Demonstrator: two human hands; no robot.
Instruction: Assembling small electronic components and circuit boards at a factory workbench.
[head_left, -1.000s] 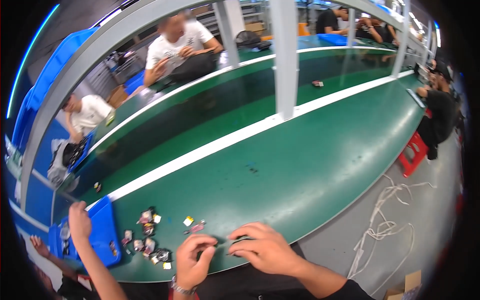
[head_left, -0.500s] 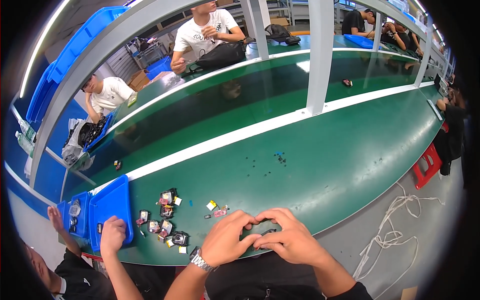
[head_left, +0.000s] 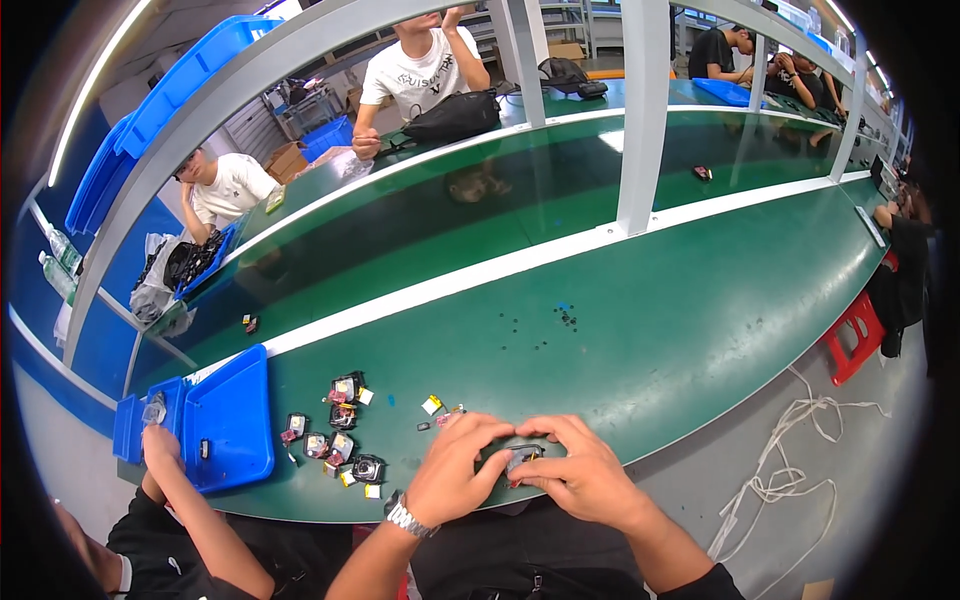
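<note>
Close to the table's near edge, my left hand (head_left: 458,462) and my right hand (head_left: 582,470) close around a small black electronic housing (head_left: 522,456). A greyish inside face and a bit of red show between my fingers. Its lower part is hidden by my right thumb and fingers. Just beyond my left hand lie a yellow-and-white battery pack (head_left: 431,404), a small dark piece (head_left: 423,426) and a red circuit board (head_left: 445,419), partly covered by that hand. Left of them sits a group of several opened black housings (head_left: 368,468) with red boards and white-yellow batteries attached.
At the left, a co-worker's hand (head_left: 160,445) reaches into small blue bins beside a large blue tray (head_left: 264,425). Tiny black parts (head_left: 567,318) are scattered mid-table. A white rail with a grey post (head_left: 640,130) runs behind. White cable (head_left: 775,480) lies on the floor at right.
The housing between my hands has turned, so its greyish face shows now. The co-worker's hand has moved from the large blue tray to the small bins. The view has shifted slightly.
</note>
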